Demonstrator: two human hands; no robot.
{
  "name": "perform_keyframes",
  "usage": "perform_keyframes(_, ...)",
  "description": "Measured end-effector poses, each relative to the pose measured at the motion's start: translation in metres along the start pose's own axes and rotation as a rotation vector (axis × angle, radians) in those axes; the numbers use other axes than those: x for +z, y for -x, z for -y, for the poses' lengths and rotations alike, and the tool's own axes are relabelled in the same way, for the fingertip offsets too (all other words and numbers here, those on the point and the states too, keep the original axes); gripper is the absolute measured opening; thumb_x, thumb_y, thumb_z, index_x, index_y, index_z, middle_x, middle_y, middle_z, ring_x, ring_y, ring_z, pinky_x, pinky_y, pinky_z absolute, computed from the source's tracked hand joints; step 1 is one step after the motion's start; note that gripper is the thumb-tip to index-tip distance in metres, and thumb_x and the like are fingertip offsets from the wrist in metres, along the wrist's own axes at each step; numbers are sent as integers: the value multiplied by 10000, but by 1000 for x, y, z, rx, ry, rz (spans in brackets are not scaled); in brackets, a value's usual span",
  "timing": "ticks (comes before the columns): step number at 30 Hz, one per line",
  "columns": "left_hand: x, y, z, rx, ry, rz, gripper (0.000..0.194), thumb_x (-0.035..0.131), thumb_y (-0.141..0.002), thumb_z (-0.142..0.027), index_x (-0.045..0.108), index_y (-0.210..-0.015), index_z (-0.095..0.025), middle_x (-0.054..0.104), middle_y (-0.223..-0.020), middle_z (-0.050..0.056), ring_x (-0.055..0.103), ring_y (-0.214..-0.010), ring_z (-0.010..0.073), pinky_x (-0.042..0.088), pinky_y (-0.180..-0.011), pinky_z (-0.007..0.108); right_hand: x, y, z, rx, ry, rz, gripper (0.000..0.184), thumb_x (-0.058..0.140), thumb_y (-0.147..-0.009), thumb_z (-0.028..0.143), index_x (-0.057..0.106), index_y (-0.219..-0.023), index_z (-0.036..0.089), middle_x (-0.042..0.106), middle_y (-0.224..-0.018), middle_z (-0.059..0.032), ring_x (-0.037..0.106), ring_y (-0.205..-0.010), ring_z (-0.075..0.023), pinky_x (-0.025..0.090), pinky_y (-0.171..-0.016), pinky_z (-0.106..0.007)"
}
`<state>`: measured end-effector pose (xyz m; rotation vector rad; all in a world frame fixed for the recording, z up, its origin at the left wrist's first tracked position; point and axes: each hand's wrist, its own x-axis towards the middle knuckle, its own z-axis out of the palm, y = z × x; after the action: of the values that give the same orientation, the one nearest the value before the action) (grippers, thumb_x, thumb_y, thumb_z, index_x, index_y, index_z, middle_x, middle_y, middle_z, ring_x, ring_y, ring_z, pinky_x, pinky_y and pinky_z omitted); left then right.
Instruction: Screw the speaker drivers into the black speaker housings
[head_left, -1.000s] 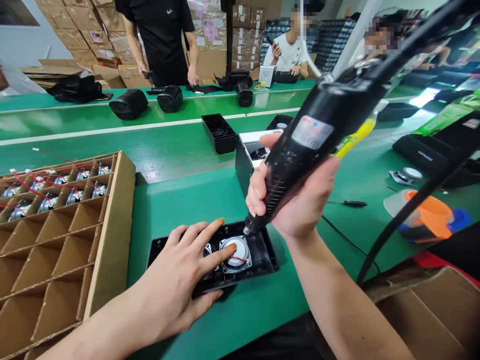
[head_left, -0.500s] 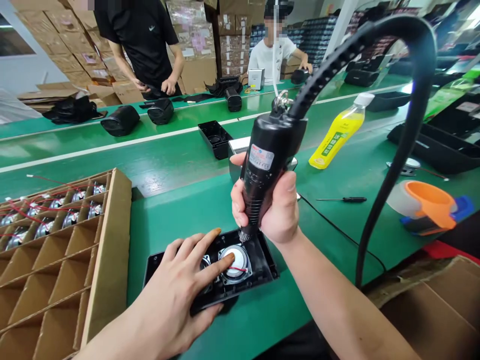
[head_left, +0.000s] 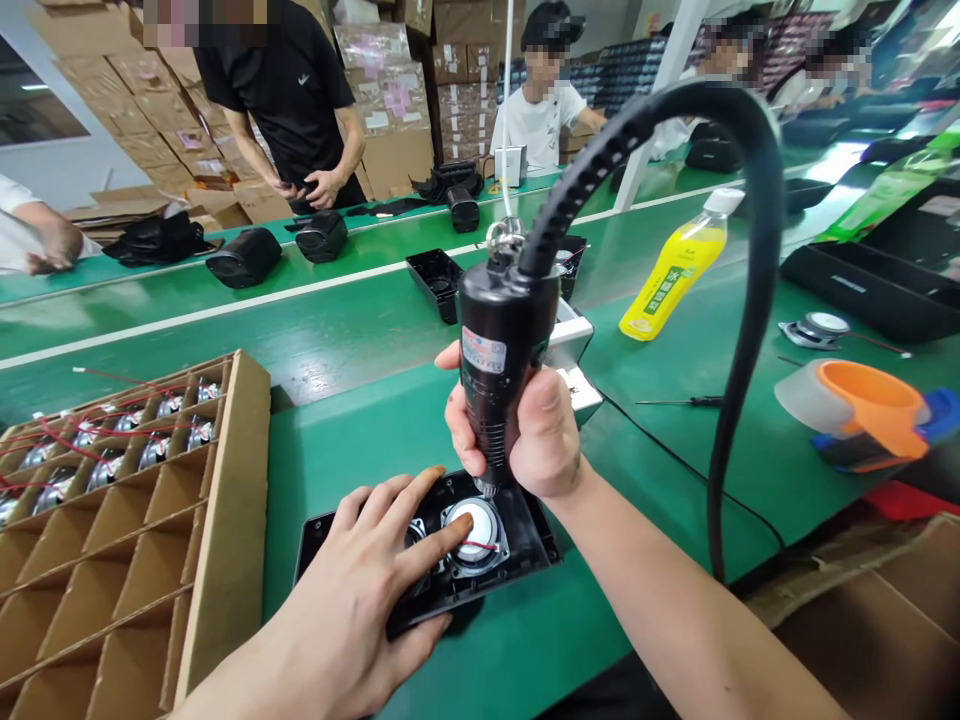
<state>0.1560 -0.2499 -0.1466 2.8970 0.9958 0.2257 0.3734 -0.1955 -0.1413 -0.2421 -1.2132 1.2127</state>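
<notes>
My right hand (head_left: 529, 432) is wrapped round a black electric screwdriver (head_left: 501, 355) that stands almost upright, its tip down at the back edge of a black plastic panel (head_left: 525, 545) on the green table. A round silver speaker driver (head_left: 480, 535) with a red wire sits in the panel. My left hand (head_left: 367, 590) lies spread over the panel's left half, one fingertip pressing on the speaker. A thick black cable (head_left: 742, 300) arcs from the screwdriver's top down to the right.
A cardboard divider tray (head_left: 225, 510) with several speaker drivers stands at the left. A yellow bottle (head_left: 671, 270), a small screwdriver (head_left: 686, 402), an orange tape dispenser (head_left: 862, 410) and black housings lie around. Other people work at the far bench. A cardboard box (head_left: 862, 620) sits near right.
The electric screwdriver has swung from a steep tilt to nearly upright, its tip staying at the panel's back edge. My left hand kept its place on the speaker.
</notes>
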Motion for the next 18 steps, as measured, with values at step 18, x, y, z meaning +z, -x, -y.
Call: perform_keyframes(18,2,0,-6,-33,-68,-42,790,698,-733,-189,559,-1485,-386,383,-1658,88,469,-1367,388,448,-1067,624,1,5,-9,29,-75,85,568,565,-994,702,624,-1190,173,575,-722,2,511,-507,-88,394,-438,-181)
